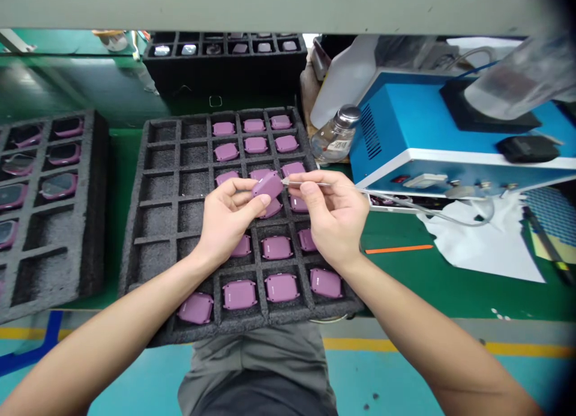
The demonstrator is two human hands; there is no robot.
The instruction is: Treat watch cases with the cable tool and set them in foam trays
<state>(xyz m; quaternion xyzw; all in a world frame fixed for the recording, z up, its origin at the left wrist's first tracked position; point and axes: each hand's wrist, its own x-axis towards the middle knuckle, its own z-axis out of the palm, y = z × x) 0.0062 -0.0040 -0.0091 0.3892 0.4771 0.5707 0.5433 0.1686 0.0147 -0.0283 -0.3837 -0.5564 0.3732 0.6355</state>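
Between the thumb and fingers of my left hand point(229, 215) is a purple watch case point(269, 184), held tilted above a black foam tray point(157, 248). My right hand point(335, 215) pinches a slim metal pen-like tool point(308, 183), its pale pointed tip at or very near the right edge of the case; contact cannot be made out. A thin clear tube point(405, 204) runs from beside my right hand toward a blue machine. More purple cases lie in the tray's compartments, among them one below my hands point(276, 247). Both hands partly cover the tray.
At left stands another foam tray point(92, 206) with dark-faced purple watches; a black tray point(225, 74) is at the back. The blue machine point(396, 122), a glass bottle point(337, 134), an orange stick point(398, 248) and white paper point(490, 242) are at right. A shelf edge point(288, 11) crosses overhead.
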